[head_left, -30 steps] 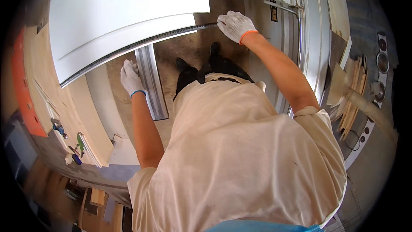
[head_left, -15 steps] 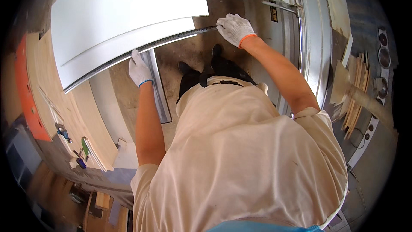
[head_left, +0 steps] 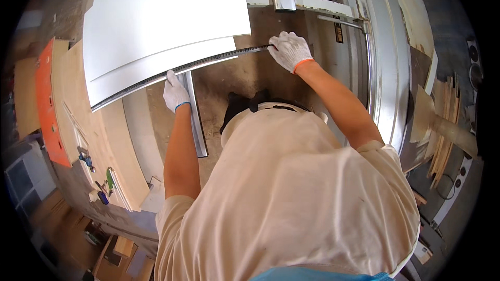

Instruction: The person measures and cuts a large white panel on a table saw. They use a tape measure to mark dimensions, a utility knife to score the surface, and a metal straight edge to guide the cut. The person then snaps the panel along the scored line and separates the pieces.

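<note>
A dark tape measure (head_left: 200, 63) with fine markings runs along the near edge of a large white board (head_left: 166, 13), from its near left corner to past its right end. My right hand (head_left: 290, 51), in a white knit glove with an orange cuff, is closed around the tape's right end, off the board. Against the board's edge, my left hand (head_left: 175, 91), gloved with a blue cuff, pinches the tape partway along; its fingers are partly hidden. A second white board (head_left: 208, 47) shows beneath the upper one's near edge.
A metal rail (head_left: 194, 119) projects toward me beside my left hand. Light wooden panels (head_left: 107, 125) and an orange panel (head_left: 51, 104) stand at left, with small tools near them. A long metal machine bed (head_left: 383, 57) lies at right, with thin wood strips (head_left: 445, 125) beyond.
The boards and both hands sit slightly lower in the view, the boards further right too, as the view has shifted. Both hands keep hold of the tape. My shoes are less visible.
</note>
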`<action>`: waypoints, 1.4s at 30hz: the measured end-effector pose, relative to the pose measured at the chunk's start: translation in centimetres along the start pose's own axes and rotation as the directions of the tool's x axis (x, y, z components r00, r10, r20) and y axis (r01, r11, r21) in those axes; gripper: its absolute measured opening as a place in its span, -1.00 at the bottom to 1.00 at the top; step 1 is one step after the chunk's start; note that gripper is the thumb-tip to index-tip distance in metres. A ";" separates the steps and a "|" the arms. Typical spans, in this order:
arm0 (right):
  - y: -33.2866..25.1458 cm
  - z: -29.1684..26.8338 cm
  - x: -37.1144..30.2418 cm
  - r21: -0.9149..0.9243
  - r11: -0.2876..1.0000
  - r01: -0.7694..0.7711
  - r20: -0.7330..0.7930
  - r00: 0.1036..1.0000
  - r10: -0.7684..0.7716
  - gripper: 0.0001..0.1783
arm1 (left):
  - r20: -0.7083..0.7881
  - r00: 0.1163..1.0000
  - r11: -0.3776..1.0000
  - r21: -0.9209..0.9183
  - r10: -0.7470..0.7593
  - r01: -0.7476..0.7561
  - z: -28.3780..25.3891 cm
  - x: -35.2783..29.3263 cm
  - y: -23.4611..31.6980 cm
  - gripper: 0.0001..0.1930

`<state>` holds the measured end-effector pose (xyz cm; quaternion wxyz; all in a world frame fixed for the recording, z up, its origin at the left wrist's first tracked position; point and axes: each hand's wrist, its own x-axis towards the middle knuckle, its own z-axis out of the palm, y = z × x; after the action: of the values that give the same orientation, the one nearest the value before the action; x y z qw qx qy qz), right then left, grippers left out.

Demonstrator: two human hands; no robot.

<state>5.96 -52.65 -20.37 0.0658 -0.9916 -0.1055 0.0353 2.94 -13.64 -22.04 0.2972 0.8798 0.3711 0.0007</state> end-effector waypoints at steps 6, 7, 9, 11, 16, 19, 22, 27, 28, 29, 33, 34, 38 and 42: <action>4.1 0.3 -1.3 -0.055 0.998 -0.032 0.006 0.999 0.033 -0.72 | -0.072 0.995 0.997 0.019 0.070 -0.069 0.4 -0.5 -0.6 -0.18; 4.8 0.4 -1.7 -0.057 0.998 -0.022 -0.026 0.999 0.021 -0.73 | -0.075 0.995 0.998 0.022 0.065 -0.063 0.7 -0.5 -0.5 -0.18; 5.8 0.6 -2.6 -0.058 0.998 0.003 -0.087 0.996 -0.008 -0.74 | -0.083 0.995 0.998 0.033 0.050 -0.048 1.0 -0.6 -0.5 -0.19; 6.3 0.7 -2.7 -0.099 0.995 0.004 -0.079 0.997 -0.012 -0.75 | -0.066 0.997 0.998 0.033 0.047 -0.045 1.0 -0.6 -0.3 -0.18; 6.4 0.5 -2.5 -0.133 0.991 0.011 -0.021 1.000 -0.014 -0.75 | -0.036 0.999 1.000 0.006 0.026 -0.026 1.0 -0.6 -0.5 -0.15; 6.7 0.7 -2.5 -0.126 0.992 0.021 -0.034 0.999 -0.025 -0.75 | -0.031 1.000 1.000 0.006 0.004 -0.003 0.6 -1.1 0.0 -0.12; 6.6 0.8 -2.4 -0.128 0.991 0.030 -0.041 0.999 -0.035 -0.75 | -0.029 1.000 1.000 0.018 -0.006 0.006 0.7 -0.9 -0.3 -0.12; 6.5 0.7 -2.2 -0.175 0.984 0.019 -0.024 0.999 -0.023 -0.75 | -0.034 0.999 0.999 0.033 0.004 -0.002 0.8 -0.6 -0.2 -0.12; 6.5 0.6 -2.2 -0.170 0.985 0.021 -0.015 1.000 -0.023 -0.75 | -0.037 0.999 0.998 0.058 0.005 -0.002 0.8 -0.6 -0.2 -0.12; 6.4 0.5 -2.3 -0.166 0.986 0.022 -0.005 1.000 -0.023 -0.74 | -0.036 0.999 0.998 0.062 0.004 -0.002 0.9 -0.7 -0.3 -0.12; 6.3 0.2 -2.3 -0.175 0.984 0.025 0.005 1.000 -0.024 -0.74 | -0.037 0.999 0.997 0.071 0.001 0.002 0.9 -0.5 -0.5 -0.12; 6.2 0.2 -2.2 -0.169 0.985 0.024 0.003 1.000 -0.024 -0.73 | -0.036 0.999 0.997 0.072 -0.001 0.003 0.9 -0.5 -0.6 -0.12; 6.2 0.1 -2.3 -0.165 0.986 0.019 0.005 1.000 -0.019 -0.73 | -0.045 0.999 0.998 0.070 0.008 -0.005 1.0 -0.4 -0.6 -0.11; 6.2 0.1 -2.3 -0.172 0.985 0.014 0.018 1.000 -0.011 -0.73 | -0.047 0.999 0.997 0.074 -0.001 0.005 0.9 -0.5 -0.5 -0.12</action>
<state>4.99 -59.12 -21.23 -0.0208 -0.9926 -0.1150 0.0341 2.41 -14.17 -22.98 0.2555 0.8894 0.3791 0.0071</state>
